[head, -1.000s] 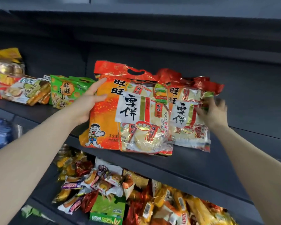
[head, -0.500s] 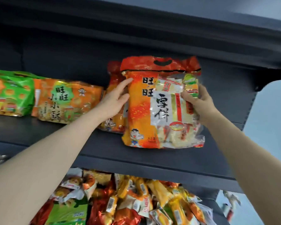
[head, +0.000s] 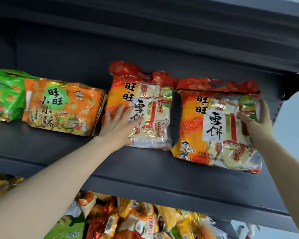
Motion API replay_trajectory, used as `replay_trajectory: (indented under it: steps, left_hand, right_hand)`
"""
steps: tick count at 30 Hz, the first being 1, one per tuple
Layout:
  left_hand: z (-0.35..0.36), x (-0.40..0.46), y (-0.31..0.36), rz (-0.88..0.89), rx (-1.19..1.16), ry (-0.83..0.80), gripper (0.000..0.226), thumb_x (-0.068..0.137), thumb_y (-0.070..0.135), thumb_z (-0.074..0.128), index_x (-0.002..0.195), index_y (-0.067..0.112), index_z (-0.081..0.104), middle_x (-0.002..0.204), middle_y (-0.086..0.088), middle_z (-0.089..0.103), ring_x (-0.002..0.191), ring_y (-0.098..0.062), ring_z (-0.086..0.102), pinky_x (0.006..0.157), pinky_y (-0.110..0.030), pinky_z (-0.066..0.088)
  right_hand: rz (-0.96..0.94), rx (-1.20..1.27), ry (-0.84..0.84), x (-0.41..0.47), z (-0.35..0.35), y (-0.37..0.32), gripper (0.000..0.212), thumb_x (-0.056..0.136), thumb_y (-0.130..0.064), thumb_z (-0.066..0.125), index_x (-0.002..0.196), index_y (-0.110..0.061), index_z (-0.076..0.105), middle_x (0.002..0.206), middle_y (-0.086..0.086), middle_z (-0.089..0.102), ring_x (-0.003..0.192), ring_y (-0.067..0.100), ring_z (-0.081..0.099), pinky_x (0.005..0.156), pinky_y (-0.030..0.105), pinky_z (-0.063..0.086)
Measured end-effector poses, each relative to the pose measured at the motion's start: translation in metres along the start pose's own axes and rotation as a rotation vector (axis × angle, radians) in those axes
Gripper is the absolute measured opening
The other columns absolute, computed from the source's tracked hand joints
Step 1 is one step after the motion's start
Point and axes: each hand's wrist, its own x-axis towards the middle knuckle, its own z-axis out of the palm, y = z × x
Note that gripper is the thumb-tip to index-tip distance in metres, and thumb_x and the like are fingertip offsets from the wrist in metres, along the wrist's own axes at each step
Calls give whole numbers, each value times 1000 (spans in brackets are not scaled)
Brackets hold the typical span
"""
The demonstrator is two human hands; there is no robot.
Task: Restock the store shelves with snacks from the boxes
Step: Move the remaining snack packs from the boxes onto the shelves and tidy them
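Two orange rice-cracker bags are now seen side by side on the dark shelf (head: pixel 145 163), where half a second ago one stood directly in front of the other. The left bag (head: pixel 145 107) is leaned against the back panel at about 11 o'clock from the frame's centre, and the left hand (head: pixel 118 125) is laid flat on its front with the fingers spread and straight; earlier that hand was held at the bags' left edge. The right bag (head: pixel 214 126) is stood at 3 o'clock of the first, a narrow dark gap being left between them. Its right edge is gripped by the right hand (head: pixel 256 121), the thumb being pressed on the front and the fingers curled round the side, much as before; how far the fingers reach behind cannot be told.

At 9 o'clock of the left bag an orange snack pack (head: pixel 62 107) is touched by it or nearly so, and a green pack (head: pixel 5 95) is set further along the same line. On the lower shelf, at 6 o'clock, a heap of small mixed packets (head: pixel 145 221) is seen, blurred at the frame's edge.
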Motion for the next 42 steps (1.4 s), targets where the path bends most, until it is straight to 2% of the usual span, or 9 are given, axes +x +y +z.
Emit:
replay_trajectory:
  steps: [3,10,16,19,22,28,32,36,42]
  left_hand:
    - [2,1,-5,5,-21,-14,100,84,38,75,154,43,3,164,-4,-15,150,-34,-18,115,-69,10]
    - [6,9,-9,-1,-46,-12,102,81,28,80,154,41,11,163,-3,-10,150,-32,-15,115,-69,12]
    - [7,10,-9,-1,-55,-24,103,79,27,81,154,41,11,162,-1,-11,150,-31,-15,115,-69,13]
    - [7,10,-9,-5,-51,-27,102,80,28,81,154,41,11,162,-2,-11,150,-31,-16,114,-69,14]
    - [6,9,-10,-8,-58,-31,103,79,27,81,154,40,12,162,-2,-10,150,-31,-15,115,-69,15]
    - [2,7,-9,-4,-62,-46,101,81,24,79,154,40,12,163,-1,-9,150,-32,-14,116,-67,16]
    - [-1,4,-7,-3,-70,-56,100,84,15,76,155,40,10,164,-2,-10,151,-32,-14,117,-65,16]
    - [1,4,-5,-20,-86,-49,103,84,0,70,154,43,8,164,1,-11,151,-31,-14,117,-63,20]
    - [1,0,3,-46,-102,-25,99,85,-9,63,155,41,14,164,2,-6,151,-30,-9,115,-58,28]
  right_hand:
    - [22,-2,-1,10,8,7,76,95,-30,66,153,-49,21,154,-14,39,116,14,55,102,37,44]
    - [22,7,-29,32,16,13,62,97,-24,64,144,-56,38,117,-10,62,87,9,65,89,35,52]
    - [-70,-148,49,29,54,34,59,96,-38,62,144,-57,33,130,4,57,106,28,63,102,48,50]
    - [-119,-330,-102,27,75,40,64,96,-49,59,151,-50,27,143,10,32,115,32,50,110,40,37]
    - [-156,-536,-90,30,82,41,62,97,-51,55,153,-42,29,161,12,9,142,42,23,118,52,24]
    - [-256,-643,-117,43,85,33,54,98,-34,60,149,-34,42,157,16,20,132,50,33,112,59,33]
    - [-249,-516,-36,48,83,16,55,93,-9,62,144,-25,49,152,12,30,128,45,43,108,49,41]
    - [-318,-570,-136,49,78,19,49,93,-17,66,139,-25,52,154,4,22,130,46,42,104,55,47]
    - [-425,-918,-205,21,95,22,49,100,-40,53,146,-25,43,161,21,17,150,43,8,120,58,9]
